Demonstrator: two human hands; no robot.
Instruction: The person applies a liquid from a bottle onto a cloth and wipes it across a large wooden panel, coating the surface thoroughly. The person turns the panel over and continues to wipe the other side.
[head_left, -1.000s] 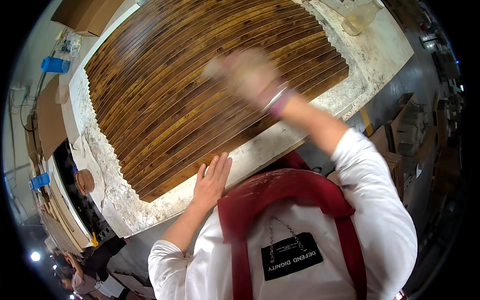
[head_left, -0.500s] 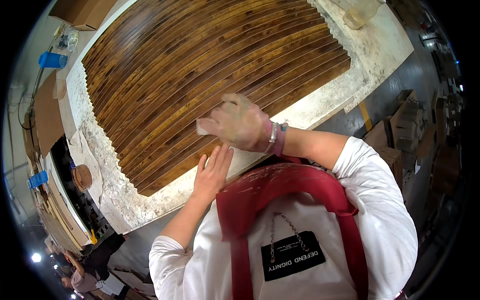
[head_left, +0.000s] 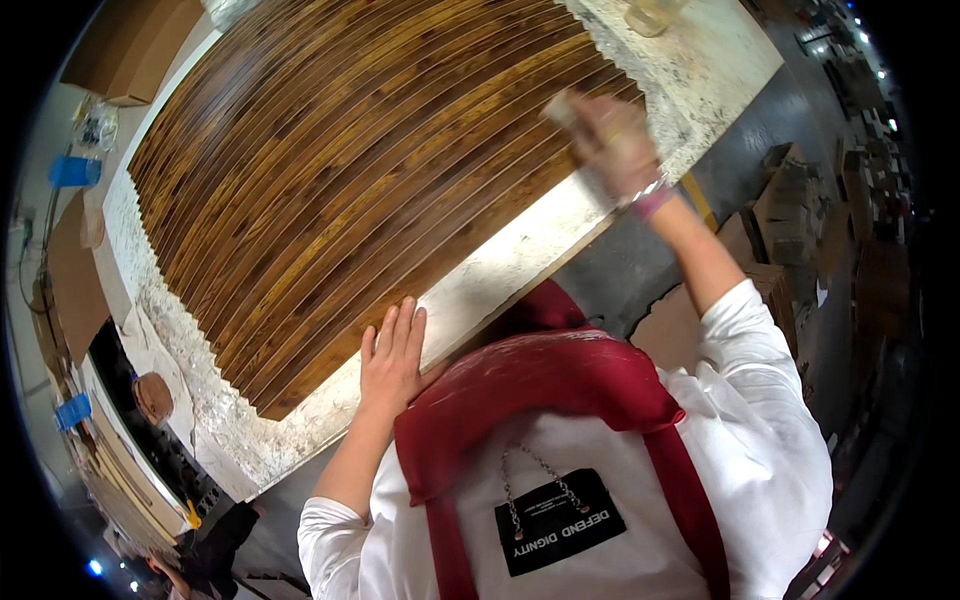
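Dark brown wooden strips (head_left: 330, 200) with streaky grain lie side by side as a wide panel, their ends stepped like saw teeth. They rest on a white, stain-spattered worktable (head_left: 520, 240). My left hand (head_left: 393, 360) lies flat at the table's near edge, fingers stretched and fingertips at the nearest strip. Over the right end of the panel is my right hand (head_left: 612, 145), smeared by motion. A small pale pad (head_left: 560, 106) shows at its fingers; whether it is cloth or abrasive I cannot tell.
A clear container (head_left: 655, 14) stands at the table's far right. On the left are a blue cup (head_left: 75, 171), a cardboard box (head_left: 130, 50) and a round brown piece (head_left: 153, 398). Cardboard sheets (head_left: 670, 330) stand right of the table. Part of another person (head_left: 215, 550) shows lower left.
My right hand has swept right and away from me, from the panel's near middle to its right end, with the pale pad. The left hand stays at the near edge; the whole view has shifted slightly.
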